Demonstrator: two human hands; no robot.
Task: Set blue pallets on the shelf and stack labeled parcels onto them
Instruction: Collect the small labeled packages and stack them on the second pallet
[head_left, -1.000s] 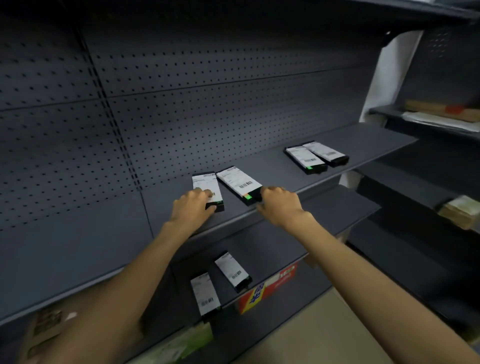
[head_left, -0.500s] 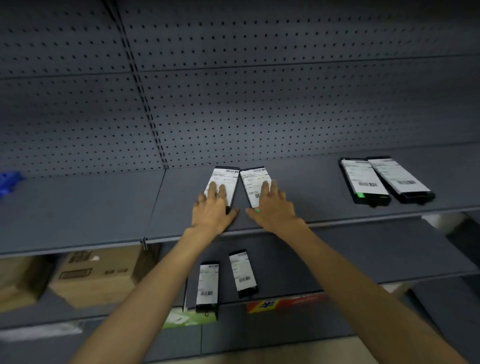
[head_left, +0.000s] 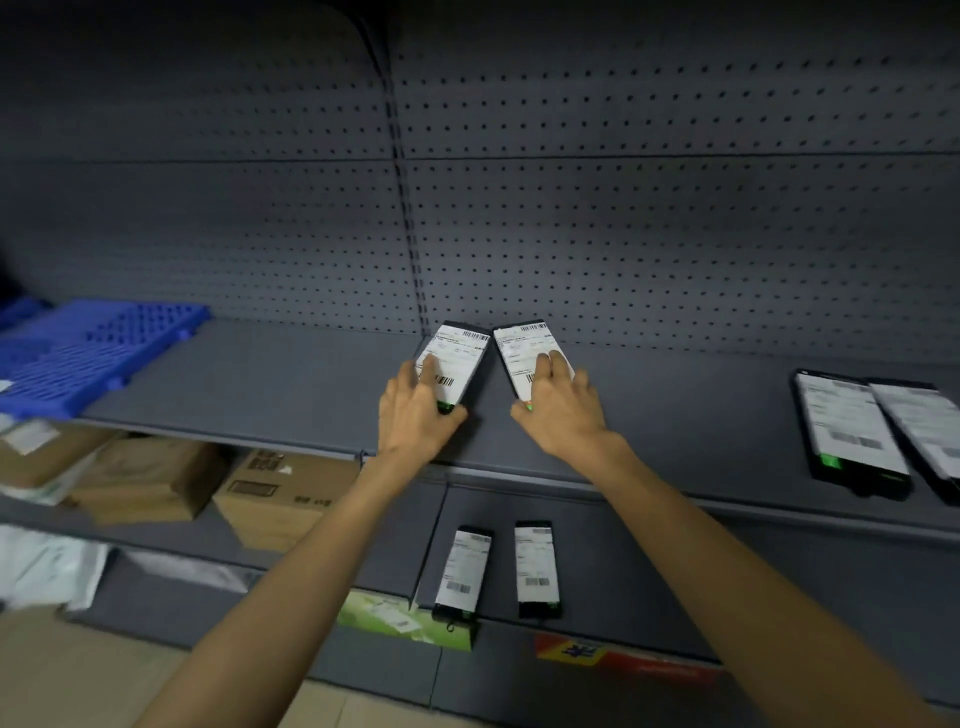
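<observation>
Pressing with straight fingers, the left hand (head_left: 415, 415) covers the left parcel (head_left: 462, 356), the right hand (head_left: 561, 410) the right parcel (head_left: 519, 347) (both on the shelf (head_left: 270, 384)).

Dim, bluish light; dark corners, blurred edges.

A dark grey pegboard (head_left: 623, 234) backed the shelving, split by a slotted upright (head_left: 402, 182). The grey upper shelf (head_left: 260, 379) ran across the view, with a lower shelf (head_left: 857, 597) beneath it. Beige floor (head_left: 78, 670) showed at lower left. The light was dim, darkest in the top corners.
</observation>
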